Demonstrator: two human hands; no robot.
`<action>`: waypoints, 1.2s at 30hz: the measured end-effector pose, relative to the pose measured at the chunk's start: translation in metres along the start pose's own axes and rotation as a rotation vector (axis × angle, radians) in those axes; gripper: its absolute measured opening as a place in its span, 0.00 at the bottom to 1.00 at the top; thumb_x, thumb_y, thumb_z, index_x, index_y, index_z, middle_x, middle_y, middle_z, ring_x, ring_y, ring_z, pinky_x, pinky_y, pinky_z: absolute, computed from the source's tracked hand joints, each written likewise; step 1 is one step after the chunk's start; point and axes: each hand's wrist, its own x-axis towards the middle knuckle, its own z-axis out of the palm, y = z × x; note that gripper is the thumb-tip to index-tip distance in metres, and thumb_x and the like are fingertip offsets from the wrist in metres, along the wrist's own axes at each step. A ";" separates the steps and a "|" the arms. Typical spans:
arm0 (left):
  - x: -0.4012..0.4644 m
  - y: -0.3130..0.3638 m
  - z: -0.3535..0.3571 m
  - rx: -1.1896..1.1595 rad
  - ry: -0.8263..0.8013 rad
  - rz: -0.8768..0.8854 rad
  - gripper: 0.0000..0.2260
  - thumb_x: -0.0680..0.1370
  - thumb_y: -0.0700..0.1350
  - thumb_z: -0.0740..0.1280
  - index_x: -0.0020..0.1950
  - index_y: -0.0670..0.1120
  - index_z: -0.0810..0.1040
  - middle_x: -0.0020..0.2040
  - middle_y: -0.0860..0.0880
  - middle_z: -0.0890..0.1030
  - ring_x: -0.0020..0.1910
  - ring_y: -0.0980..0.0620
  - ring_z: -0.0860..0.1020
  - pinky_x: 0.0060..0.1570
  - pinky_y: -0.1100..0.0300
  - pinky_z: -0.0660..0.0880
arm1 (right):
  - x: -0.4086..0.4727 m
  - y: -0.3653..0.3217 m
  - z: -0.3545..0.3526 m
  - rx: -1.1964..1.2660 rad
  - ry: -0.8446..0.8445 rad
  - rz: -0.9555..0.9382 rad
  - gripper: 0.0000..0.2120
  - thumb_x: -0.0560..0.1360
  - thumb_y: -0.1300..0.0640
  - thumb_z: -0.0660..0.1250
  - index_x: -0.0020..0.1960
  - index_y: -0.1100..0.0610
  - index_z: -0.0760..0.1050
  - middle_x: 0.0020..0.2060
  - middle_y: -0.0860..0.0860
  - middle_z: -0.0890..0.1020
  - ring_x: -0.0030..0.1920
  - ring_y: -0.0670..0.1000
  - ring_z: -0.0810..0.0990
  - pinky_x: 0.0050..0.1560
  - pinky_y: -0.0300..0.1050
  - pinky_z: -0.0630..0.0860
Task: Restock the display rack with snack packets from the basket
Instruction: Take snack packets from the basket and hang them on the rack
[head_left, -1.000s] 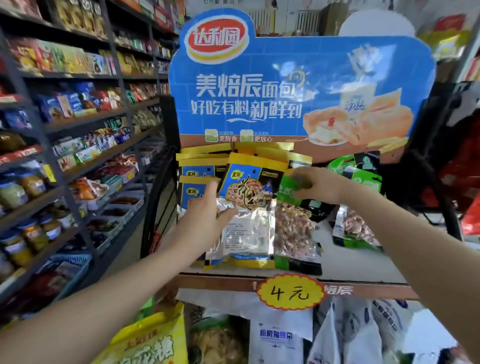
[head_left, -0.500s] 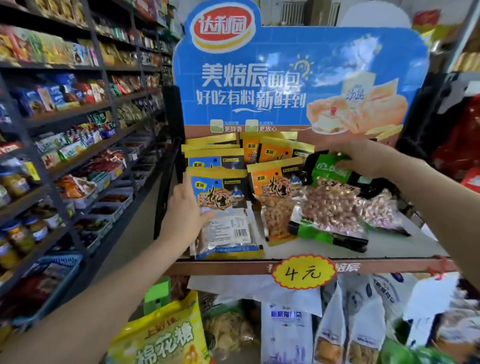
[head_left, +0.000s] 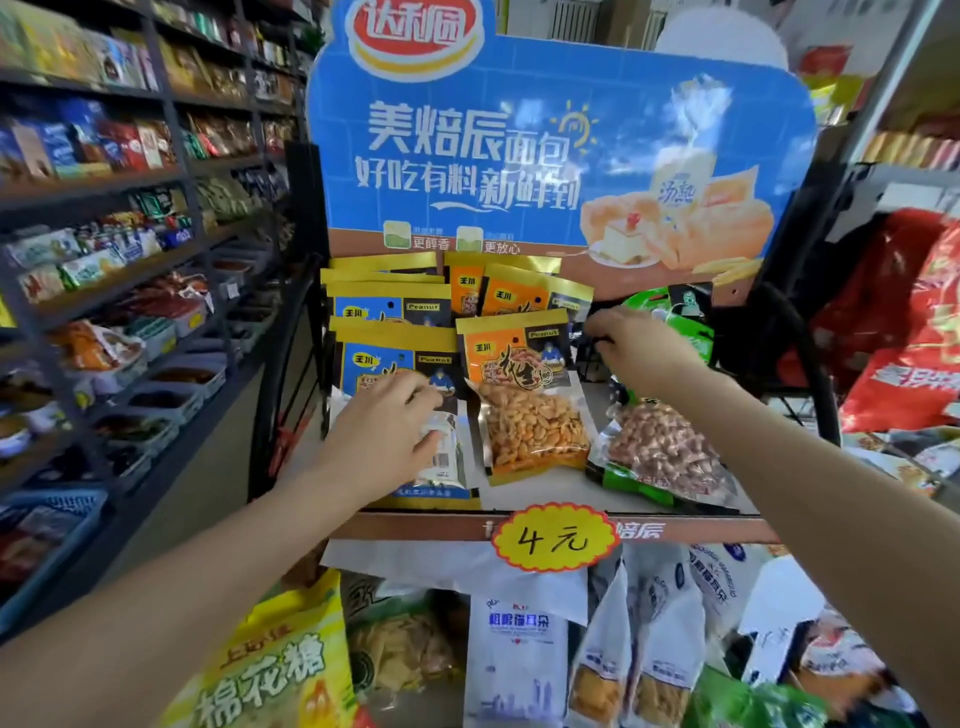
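Snack packets crowd the rack shelf; left hand presses one flat, right hand pinches another.

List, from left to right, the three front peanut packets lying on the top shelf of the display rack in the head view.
Blue peanut packet under the left hand → orange peanut packet → green peanut packet.
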 end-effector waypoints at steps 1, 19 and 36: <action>-0.003 -0.004 -0.002 -0.013 -0.028 -0.033 0.15 0.71 0.46 0.71 0.56 0.42 0.78 0.56 0.44 0.79 0.55 0.43 0.77 0.48 0.50 0.76 | 0.001 -0.018 0.001 0.023 -0.033 -0.103 0.15 0.78 0.61 0.56 0.63 0.56 0.72 0.61 0.57 0.75 0.61 0.61 0.74 0.57 0.56 0.74; -0.051 -0.031 -0.010 -0.040 -0.272 -0.133 0.25 0.81 0.52 0.56 0.76 0.54 0.52 0.77 0.52 0.53 0.75 0.52 0.55 0.70 0.57 0.61 | 0.085 -0.146 0.004 0.131 -0.229 -0.377 0.10 0.79 0.57 0.59 0.56 0.60 0.73 0.51 0.59 0.79 0.53 0.59 0.76 0.51 0.51 0.73; -0.012 0.034 0.019 -0.038 -0.243 -0.491 0.46 0.73 0.63 0.63 0.75 0.41 0.39 0.77 0.39 0.43 0.75 0.39 0.45 0.73 0.48 0.48 | 0.092 -0.110 -0.008 0.417 -0.186 -0.301 0.08 0.76 0.65 0.61 0.49 0.62 0.79 0.51 0.57 0.81 0.53 0.54 0.77 0.55 0.45 0.72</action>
